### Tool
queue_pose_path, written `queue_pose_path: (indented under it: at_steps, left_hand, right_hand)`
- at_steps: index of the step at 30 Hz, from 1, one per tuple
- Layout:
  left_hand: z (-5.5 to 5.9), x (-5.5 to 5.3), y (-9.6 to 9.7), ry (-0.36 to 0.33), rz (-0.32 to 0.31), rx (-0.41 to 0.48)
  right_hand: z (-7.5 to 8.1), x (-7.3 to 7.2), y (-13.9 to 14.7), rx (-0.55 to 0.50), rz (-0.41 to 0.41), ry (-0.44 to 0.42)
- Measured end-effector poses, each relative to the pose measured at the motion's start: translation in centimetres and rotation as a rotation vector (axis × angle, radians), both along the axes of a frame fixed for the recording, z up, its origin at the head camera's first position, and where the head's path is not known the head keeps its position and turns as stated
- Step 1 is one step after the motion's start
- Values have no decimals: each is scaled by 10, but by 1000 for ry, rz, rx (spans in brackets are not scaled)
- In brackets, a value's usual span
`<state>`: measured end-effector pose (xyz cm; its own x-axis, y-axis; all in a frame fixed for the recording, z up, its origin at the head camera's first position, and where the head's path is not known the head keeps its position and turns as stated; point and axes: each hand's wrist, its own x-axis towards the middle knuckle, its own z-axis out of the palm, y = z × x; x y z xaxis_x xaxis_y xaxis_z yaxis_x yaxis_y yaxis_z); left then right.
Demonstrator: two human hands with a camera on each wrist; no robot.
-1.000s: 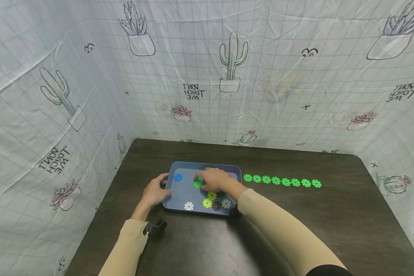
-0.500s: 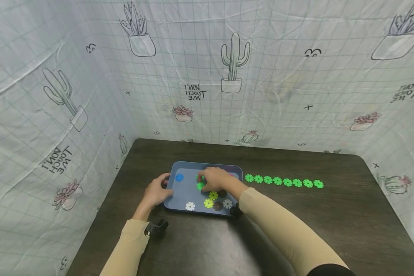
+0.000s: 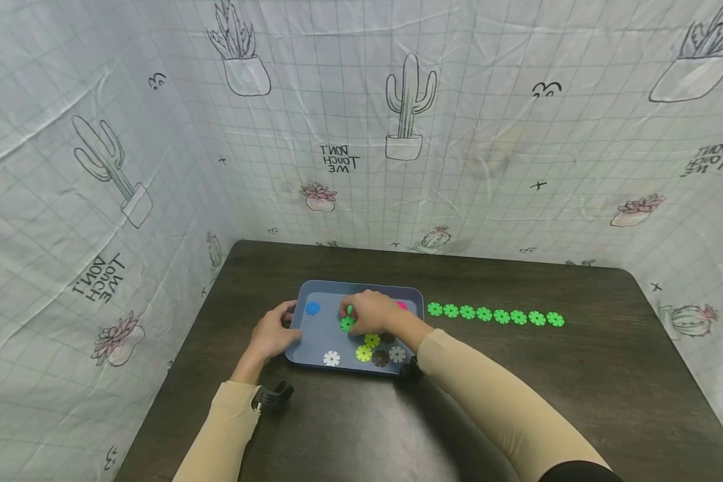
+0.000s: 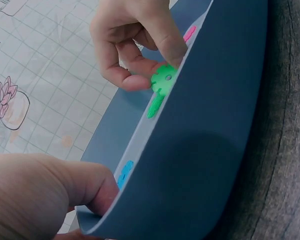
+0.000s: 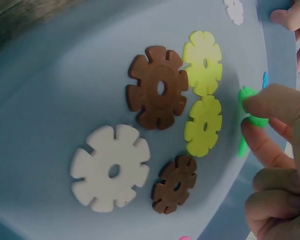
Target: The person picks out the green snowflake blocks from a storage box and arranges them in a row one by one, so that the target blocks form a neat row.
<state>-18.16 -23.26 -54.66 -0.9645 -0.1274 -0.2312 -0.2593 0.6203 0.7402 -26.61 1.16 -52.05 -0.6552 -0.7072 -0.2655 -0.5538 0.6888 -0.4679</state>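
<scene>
My left hand [image 3: 271, 333] grips the left end of a blue-grey tray [image 3: 319, 288], its thumb inside the rim. Over the middle of the tray, my right hand [image 3: 373, 310] pinches a green notched disc [image 4: 161, 81] between thumb and finger, holding it tilted up. Just below that disc, a second green disc [image 4: 154, 106] lies on the tray floor; in the left wrist view the two look close or touching. Near my left thumb lies a blue disc [image 3: 312, 308]. Part of the pinched disc is hidden by my fingers.
Several green discs [image 3: 485, 314] form a row on the dark table, right of the tray. Inside the tray lie yellow discs [image 5: 202, 62], brown discs [image 5: 157, 87], white discs [image 5: 111, 168] and a pink disc [image 3: 401, 306]. A patterned cloth [image 3: 482, 201] hangs behind the table.
My right hand stays over the same two green discs, its fingers shifting slightly around them. The left hand keeps its hold on the tray, and the row on the table is unchanged.
</scene>
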Motion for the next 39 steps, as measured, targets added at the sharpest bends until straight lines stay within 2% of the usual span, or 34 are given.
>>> queue_pose_path:
  at_steps: [7, 18, 39]
  left_hand:
    - [1, 0, 1, -3, 1, 0]
    - [4, 3, 1, 1, -1, -3]
    - [-1, 0, -2, 8, -24, -12]
  right_hand:
    - [1, 2, 1, -45, -24, 16]
    - [18, -2, 15, -55, -62, 62]
    - [26, -13, 65, -154, -161, 120]
